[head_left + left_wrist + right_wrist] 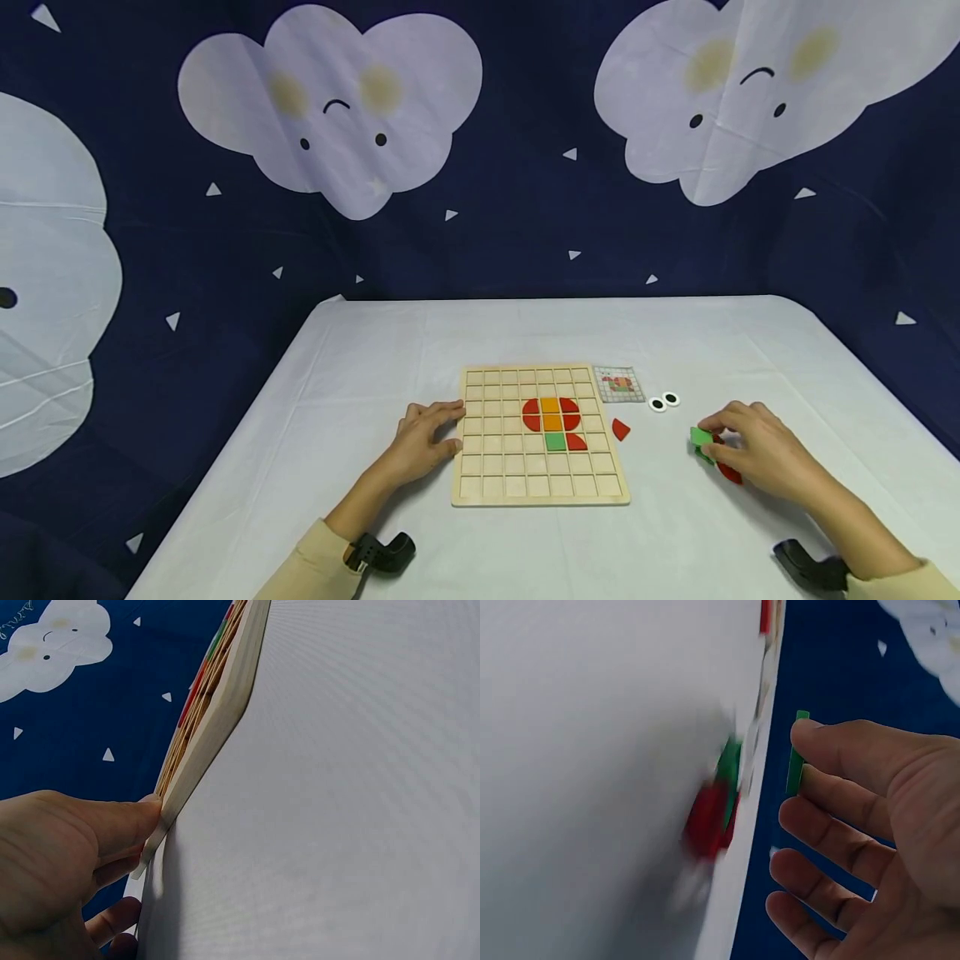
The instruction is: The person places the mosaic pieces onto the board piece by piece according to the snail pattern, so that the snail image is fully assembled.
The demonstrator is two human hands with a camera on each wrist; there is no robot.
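A wooden grid board (498, 467) lies on the white table, carrying two orange squares (551, 422), several red quarter-round tiles (569, 406) and a green square (555, 442). My left hand (420, 442) touches the board's left edge with thumb and fingers extended. To the right of the board, my right hand (765, 454) pinches a green square tile (795, 765) between thumb and fingers, lifted off the table. Below that hand lie another green tile (727, 769) and red tiles (707, 821), blurred in the right wrist view and partly covered in the head view.
A loose red quarter-round tile (620, 429) lies just right of the board. By the board's upper right corner is a small pattern card (618, 385), with two round eye pieces (657, 405) beside it. A dark blue cloth with clouds (510, 250) hangs behind the table.
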